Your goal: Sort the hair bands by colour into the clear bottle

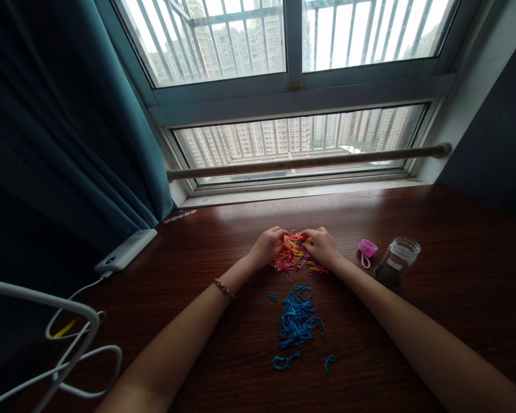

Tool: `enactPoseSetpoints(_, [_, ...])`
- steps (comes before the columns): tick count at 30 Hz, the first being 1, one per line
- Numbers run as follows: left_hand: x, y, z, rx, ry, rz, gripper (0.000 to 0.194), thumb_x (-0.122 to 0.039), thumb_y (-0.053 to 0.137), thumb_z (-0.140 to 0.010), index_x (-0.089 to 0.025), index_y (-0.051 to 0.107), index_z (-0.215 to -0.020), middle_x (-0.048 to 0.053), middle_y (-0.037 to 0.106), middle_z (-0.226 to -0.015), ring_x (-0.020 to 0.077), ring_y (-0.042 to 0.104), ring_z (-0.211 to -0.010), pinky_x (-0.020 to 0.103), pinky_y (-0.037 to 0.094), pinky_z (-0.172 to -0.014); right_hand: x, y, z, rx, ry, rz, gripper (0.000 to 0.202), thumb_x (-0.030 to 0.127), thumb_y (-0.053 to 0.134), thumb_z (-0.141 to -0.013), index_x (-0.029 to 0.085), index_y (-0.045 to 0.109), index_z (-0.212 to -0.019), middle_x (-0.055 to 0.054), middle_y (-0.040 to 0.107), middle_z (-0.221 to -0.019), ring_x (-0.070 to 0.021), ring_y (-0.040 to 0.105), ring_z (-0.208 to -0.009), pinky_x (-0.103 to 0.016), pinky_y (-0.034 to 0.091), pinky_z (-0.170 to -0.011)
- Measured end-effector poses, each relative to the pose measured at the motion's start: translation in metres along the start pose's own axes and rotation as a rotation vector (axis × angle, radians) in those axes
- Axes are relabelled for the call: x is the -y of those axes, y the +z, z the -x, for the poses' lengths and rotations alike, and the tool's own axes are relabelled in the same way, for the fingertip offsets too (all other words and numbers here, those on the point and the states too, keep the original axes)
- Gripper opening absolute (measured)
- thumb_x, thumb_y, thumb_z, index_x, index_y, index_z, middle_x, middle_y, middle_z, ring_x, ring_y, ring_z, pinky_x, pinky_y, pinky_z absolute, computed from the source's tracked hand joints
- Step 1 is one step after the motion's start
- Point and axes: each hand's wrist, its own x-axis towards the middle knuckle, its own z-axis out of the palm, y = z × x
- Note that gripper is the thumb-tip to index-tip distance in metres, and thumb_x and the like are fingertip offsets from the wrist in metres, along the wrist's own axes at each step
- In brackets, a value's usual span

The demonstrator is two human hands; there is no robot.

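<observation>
A heap of blue loops (298, 317) lies on the dark wood-grained counter (223, 226), with a few strays just beside it. Just beyond the blue heap spreads a mixed pile of small loops (293, 258), pink, yellow, orange and red. Both hands are at that mixed pile, beyond the blue heap: the left hand (265, 250) at its left edge, the right hand (324, 249) at its right. The fingers of both curl down among the loops; whether either pinches one, I cannot tell. A beaded bracelet (225, 288) circles the left wrist.

Right of the blue heap and farther off stands a clear jar (406, 252), open-mouthed and dark low down. It bears a small pale label (394, 264), its print too small to read. Also to the right of the heap and beyond it, nearer than the jar, is a pink cap (368, 247) with a pale loop.

Far to the left of the blue heap lies a white device (126, 250), a cable plugged into its near end, by a dark round mark too small to read. Well beyond the heap, to its left, is a row of little discs (179, 216), any markings unreadable.
</observation>
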Motion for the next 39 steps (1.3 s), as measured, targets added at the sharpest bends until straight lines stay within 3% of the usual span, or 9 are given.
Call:
enactPoseSetpoints(6, [0.009,0.0,0.001,-0.044,-0.072,0.062,0.018,-0.01,0.053,-0.073,-0.016,0.064,-0.086,0.004,0.059,-0.081,0.0141,0.057,-0.074,0.025,0.046,-0.07,0.001,0.0,-0.001,-0.011,0.003,-0.007,0.024,0.016,0.058,-0.069,0.022,0.065,-0.091,-0.002,0.066,-0.078,-0.0174,0.052,-0.078,-0.026,0.038,-0.073])
enactPoseSetpoints(13, [0.013,-0.001,0.0,-0.099,-0.113,0.099,0.015,-0.013,0.052,-0.074,-0.017,0.066,-0.08,0.003,0.062,-0.079,0.0141,0.058,-0.074,0.024,0.046,-0.069,0.001,0.0,-0.003,-0.135,0.032,-0.17,0.018,0.016,0.051,-0.071,0.017,0.064,-0.085,-0.003,0.065,-0.078,-0.0136,0.057,-0.07,-0.024,0.042,-0.068])
enactPoseSetpoints(24, [0.017,-0.002,0.0,-0.15,-0.142,0.042,0.023,-0.006,0.046,-0.072,-0.016,0.065,-0.078,0.004,0.061,-0.079,0.0135,0.056,-0.072,0.025,0.046,-0.068,0.004,-0.001,-0.004,-0.187,0.052,-0.317,0.019,0.017,0.048,-0.073,0.016,0.064,-0.082,-0.004,0.066,-0.077,-0.0137,0.06,-0.068,-0.025,0.046,-0.067])
enactPoseSetpoints(29, [0.012,-0.004,0.002,-0.074,-0.069,0.017,0.03,0.001,0.045,-0.066,-0.019,0.067,-0.069,0.002,0.061,-0.082,0.0148,0.055,-0.079,0.027,0.044,-0.074,0.005,-0.003,-0.004,-0.203,0.062,-0.281,0.018,0.017,0.049,-0.072,0.016,0.065,-0.08,-0.004,0.066,-0.075,-0.0136,0.059,-0.067,-0.025,0.045,-0.066])
enactPoseSetpoints(34, [0.005,-0.002,0.003,-0.002,-0.033,-0.086,0.016,-0.013,0.053,-0.071,-0.02,0.067,-0.071,0.002,0.063,-0.083,0.0185,0.053,-0.088,0.034,0.04,-0.081,0.006,-0.004,-0.004,-0.209,0.059,-0.256,0.018,0.017,0.049,-0.071,0.016,0.065,-0.079,-0.004,0.065,-0.075,-0.0134,0.058,-0.066,-0.025,0.045,-0.067])
enactPoseSetpoints(39, [0.002,-0.002,0.003,0.041,-0.025,-0.146,0.015,-0.016,0.053,-0.074,-0.022,0.067,-0.074,0.003,0.062,-0.086,0.0195,0.05,-0.092,0.037,0.035,-0.084,0.006,-0.005,-0.004,-0.199,0.056,-0.253,0.017,0.017,0.05,-0.072,0.017,0.065,-0.078,-0.004,0.065,-0.075,-0.0135,0.058,-0.067,-0.025,0.044,-0.068])
